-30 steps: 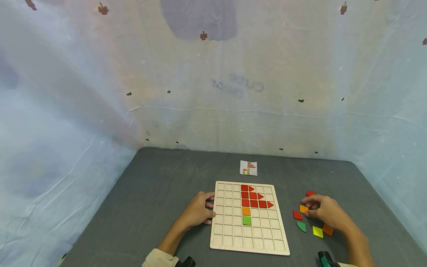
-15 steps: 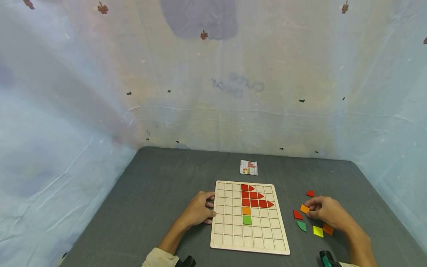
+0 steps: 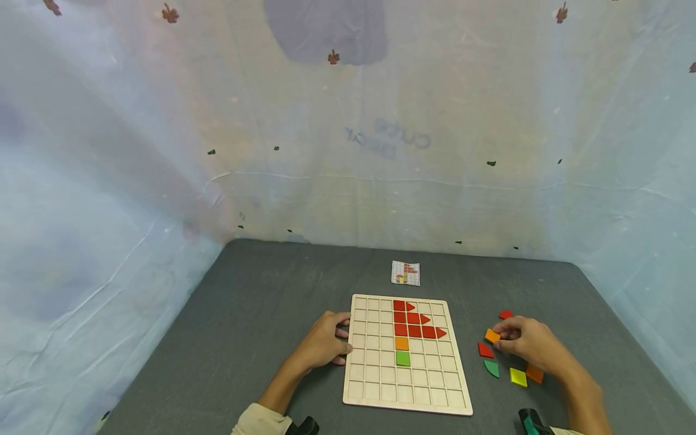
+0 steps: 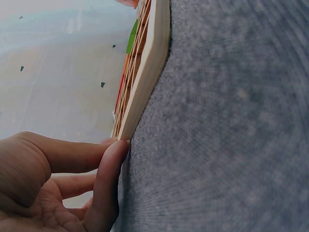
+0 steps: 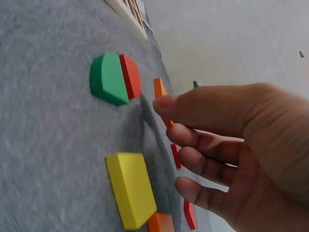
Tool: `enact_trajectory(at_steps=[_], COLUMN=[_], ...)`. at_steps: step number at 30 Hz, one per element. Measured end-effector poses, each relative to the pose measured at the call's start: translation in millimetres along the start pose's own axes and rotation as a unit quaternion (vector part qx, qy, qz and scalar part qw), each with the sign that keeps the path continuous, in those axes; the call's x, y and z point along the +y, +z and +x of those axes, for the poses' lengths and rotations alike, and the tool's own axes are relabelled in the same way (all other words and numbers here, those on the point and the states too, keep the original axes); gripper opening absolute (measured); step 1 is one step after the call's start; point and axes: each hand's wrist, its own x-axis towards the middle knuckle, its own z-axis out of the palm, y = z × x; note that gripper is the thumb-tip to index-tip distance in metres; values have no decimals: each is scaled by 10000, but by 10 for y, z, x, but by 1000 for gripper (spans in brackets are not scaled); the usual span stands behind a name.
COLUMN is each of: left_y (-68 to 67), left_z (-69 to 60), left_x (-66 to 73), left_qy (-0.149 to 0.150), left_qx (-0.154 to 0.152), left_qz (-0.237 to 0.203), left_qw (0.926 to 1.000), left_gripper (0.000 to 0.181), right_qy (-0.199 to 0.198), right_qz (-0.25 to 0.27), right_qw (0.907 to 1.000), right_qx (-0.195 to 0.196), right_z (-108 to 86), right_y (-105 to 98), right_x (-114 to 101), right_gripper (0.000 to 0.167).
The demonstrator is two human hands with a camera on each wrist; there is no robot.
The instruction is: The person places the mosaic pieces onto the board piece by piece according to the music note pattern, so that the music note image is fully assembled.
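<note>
The orange tile [image 3: 492, 336] has shifted slightly toward the wooden board [image 3: 375, 377] since the earlier frame, my right hand [image 3: 535, 345] with it. I pinch the tile between thumb and fingertip, my grip closed down to its thickness; square, without a long axis, it juts left from my fingertips. A red tile [image 3: 486, 350] sits just nearer me. Dark table [image 3: 470, 329] separates it from the board's right edge; my left hand [image 3: 322, 341] pinches the left edge, farther off.
</note>
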Motion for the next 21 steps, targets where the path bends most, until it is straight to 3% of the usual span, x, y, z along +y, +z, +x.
enact_trajectory(at_steps=[5, 14, 21], left_y=[2, 2, -1], left_z=[1, -2, -1], left_x=[4, 14, 12], left_qy=[-19, -52, -62], left_qx=[16, 39, 40], left_qz=[-2, -16, -16], left_qw=[10000, 10000, 10000], left_gripper=[73, 72, 73], right_qy=[-49, -572, -613], right_qz=[103, 193, 387], right_qw=[9999, 9982, 9973], right_qx=[13, 21, -149], right_z=[10, 32, 62], right_y=[48, 186, 315], right_x=[-117, -382, -596], right_gripper=[30, 28, 27])
